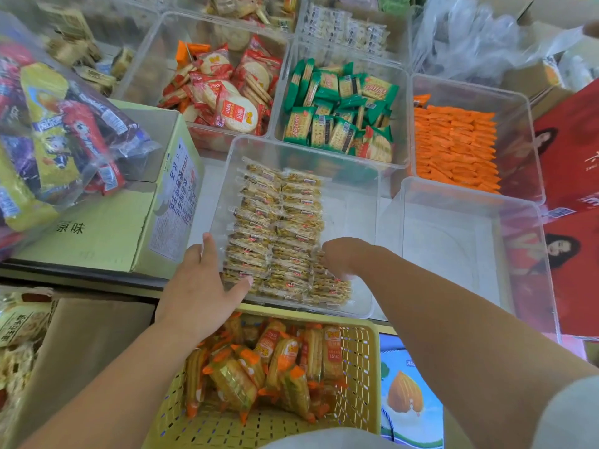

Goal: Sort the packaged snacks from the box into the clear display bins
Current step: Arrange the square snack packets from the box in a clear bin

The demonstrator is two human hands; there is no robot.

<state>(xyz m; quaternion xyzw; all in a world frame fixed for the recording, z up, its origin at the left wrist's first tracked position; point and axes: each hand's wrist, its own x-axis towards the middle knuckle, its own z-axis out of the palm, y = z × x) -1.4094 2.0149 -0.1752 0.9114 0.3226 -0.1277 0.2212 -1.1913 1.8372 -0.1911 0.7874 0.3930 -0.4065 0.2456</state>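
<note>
the clear bin (223,176) in the middle of the counter is the landmark here. inside it, clear-wrapped snack packets (278,228) lie in neat columns that run from the bin's near wall toward its far wall, filling its left part, while its right part is bare. the right hand (337,259) reaches down into the bin at the near end of these columns, fingers curled onto a short third column (329,285) being started there; whether it grips a packet or only presses them flat cannot be told, since the fingers blur. the left hand (202,283) rests spread and unclenched on the bin's near left corner, thumb over the wall touching the nearest packets, holding nothing. the right hand is the nearer to the bare part, so the next packets would likely go beside it. a yellow basket (363,338) of orange packs sits just nearer than the bin.
</note>
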